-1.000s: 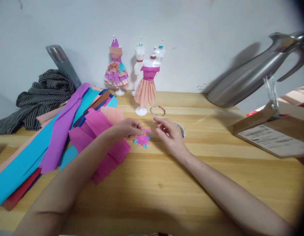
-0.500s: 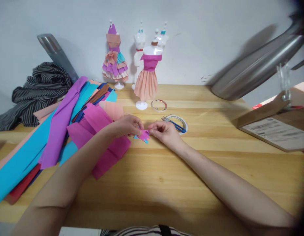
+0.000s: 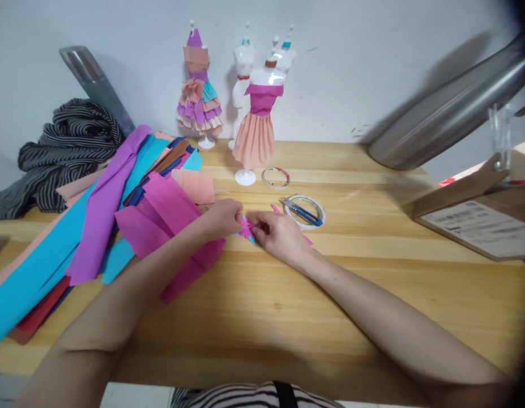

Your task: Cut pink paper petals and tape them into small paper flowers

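Between my hands is a small pink and blue crepe paper flower with pointed petals. My left hand is closed on its left side, fingertips mostly turned away from view. From the other side my right hand pinches the flower with thumb and forefinger. Scraps of pink paper lie beside my right hand. Just behind it, small blue-handled scissors rest across a white tape roll. Wide pink crepe paper strips lie under and beside my left forearm.
Dress-form stands line the wall; the nearest wears a pink and peach paper dress. A ring of tape lies before it. Folded crepe paper and a striped cloth fill the left. A steel jug and cardboard box stand right.
My right hand has shifted slightly left and down over the flower, and my left fingers have curled in. Pink scraps now show around my right hand. The camera view has moved slightly.
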`<state>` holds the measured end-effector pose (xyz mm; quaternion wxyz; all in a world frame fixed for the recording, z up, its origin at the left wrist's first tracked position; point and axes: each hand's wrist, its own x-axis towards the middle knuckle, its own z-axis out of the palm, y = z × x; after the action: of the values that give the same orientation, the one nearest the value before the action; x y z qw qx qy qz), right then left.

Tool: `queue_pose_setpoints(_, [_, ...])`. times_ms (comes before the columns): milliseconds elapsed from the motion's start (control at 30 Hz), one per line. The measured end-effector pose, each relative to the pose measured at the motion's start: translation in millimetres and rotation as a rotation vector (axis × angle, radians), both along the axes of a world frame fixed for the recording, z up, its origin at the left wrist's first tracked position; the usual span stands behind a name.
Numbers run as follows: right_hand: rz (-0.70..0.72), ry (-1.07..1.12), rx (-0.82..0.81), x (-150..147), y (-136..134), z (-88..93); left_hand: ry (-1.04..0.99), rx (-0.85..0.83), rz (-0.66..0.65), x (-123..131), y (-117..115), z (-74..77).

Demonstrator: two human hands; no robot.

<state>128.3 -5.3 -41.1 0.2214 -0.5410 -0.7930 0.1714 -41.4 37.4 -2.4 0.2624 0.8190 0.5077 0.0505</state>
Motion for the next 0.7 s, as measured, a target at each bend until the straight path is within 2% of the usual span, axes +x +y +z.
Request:
queue_pose_setpoints(133, [-0.01,0.027,-0.012,-1.2,-0.5,1.9,0.022,0.033,-0.01,0.5,-1.0,0.1])
queue_pose_setpoints(433, [0.038,0.192,-0.062,2.8,3.9,6.2,-0.029,-0.072,0.037,-1.4,3.6,-1.0])
queue_pose_setpoints(600, [0.179,0.183,0.089,4.7,3.9,7.6,-0.049,-0.08,0.065,0.5,1.9,-0.8])
queue_pose_setpoints(700, [0.21,0.123,0.156,5.9,3.6,6.5,-0.059,-0.088,0.068,1.9,0.7,0.2])
